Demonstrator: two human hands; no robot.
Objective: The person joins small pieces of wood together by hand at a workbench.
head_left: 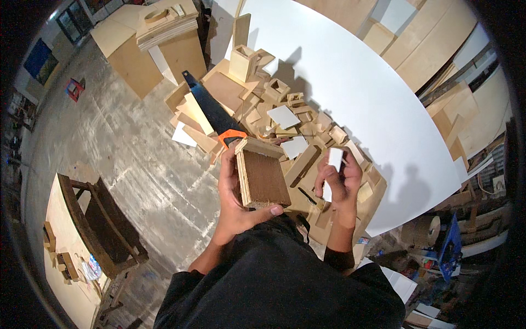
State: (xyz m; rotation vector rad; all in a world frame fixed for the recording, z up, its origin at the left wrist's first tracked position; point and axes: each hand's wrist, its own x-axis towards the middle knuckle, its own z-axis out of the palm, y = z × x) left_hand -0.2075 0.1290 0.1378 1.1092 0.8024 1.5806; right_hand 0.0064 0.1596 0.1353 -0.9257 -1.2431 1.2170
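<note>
Left hand (234, 192) is raised at chest height, palm up, thumb and fingers clamped around a square plywood block (264, 176). Right hand (341, 183) is lifted beside it, fingers curled around a small white panel piece (334, 160), above the scrap-wood pile (263, 109) and handsaw (211, 109).

Both forearms come up from the lower edge, elbows bent, dark sleeves pushed back near the elbows. The left hand (236, 193) is raised in front of the body, thumb stretched flat to the right, fingers wrapped up and closed in a firm grip. The right hand (341, 183) sits level with it, slightly apart, fingers curled inward, pinching.
</note>
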